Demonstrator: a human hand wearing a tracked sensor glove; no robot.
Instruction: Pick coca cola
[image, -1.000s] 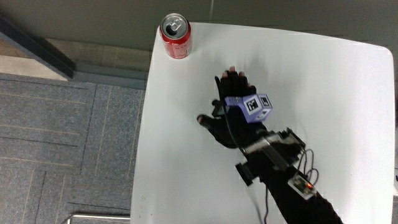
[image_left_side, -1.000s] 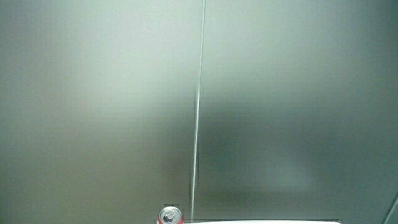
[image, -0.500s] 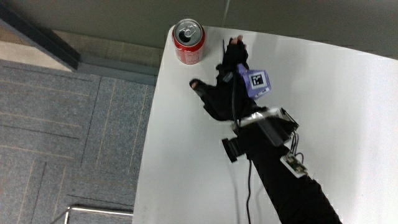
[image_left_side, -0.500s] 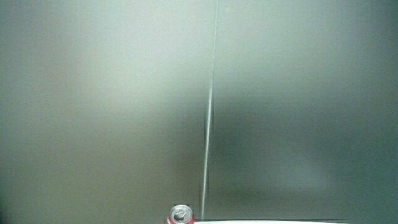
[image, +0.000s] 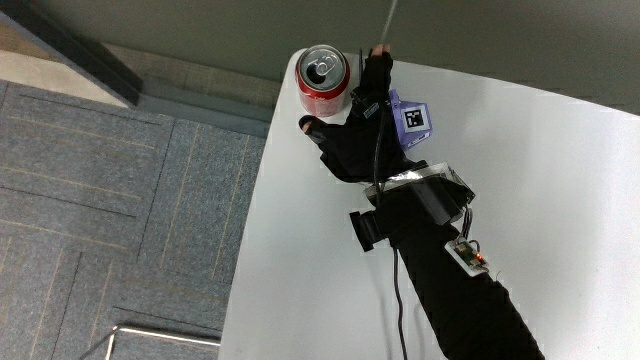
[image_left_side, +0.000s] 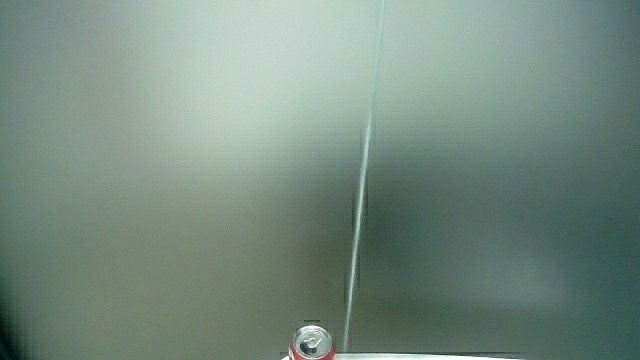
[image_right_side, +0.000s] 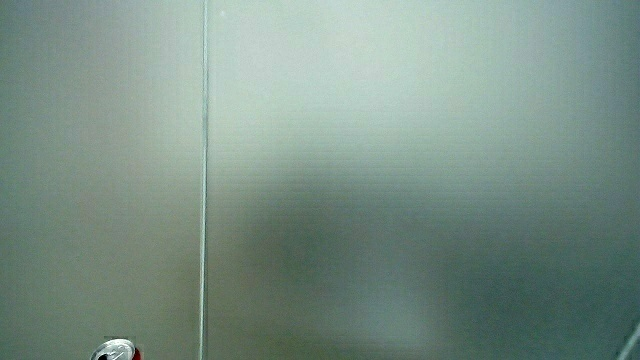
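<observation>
Sitting upright at the corner of the white table (image: 560, 180) is the Coca-Cola can (image: 323, 80), red with a silver top and the pull tab still flat. The gloved hand (image: 352, 140) is right beside it, thumb reaching out on the side of the can nearer the person and the fingers (image: 375, 72) stretched up along its side, so the hand is spread open around the can and not clamped on it. Can't really tell if the glove is touching the metal. The patterned cube (image: 412, 118) sits on the back of the hand. Both side views are mostly pale wall, with just the can top peeking in (image_left_side: 312, 343) (image_right_side: 115, 350).
</observation>
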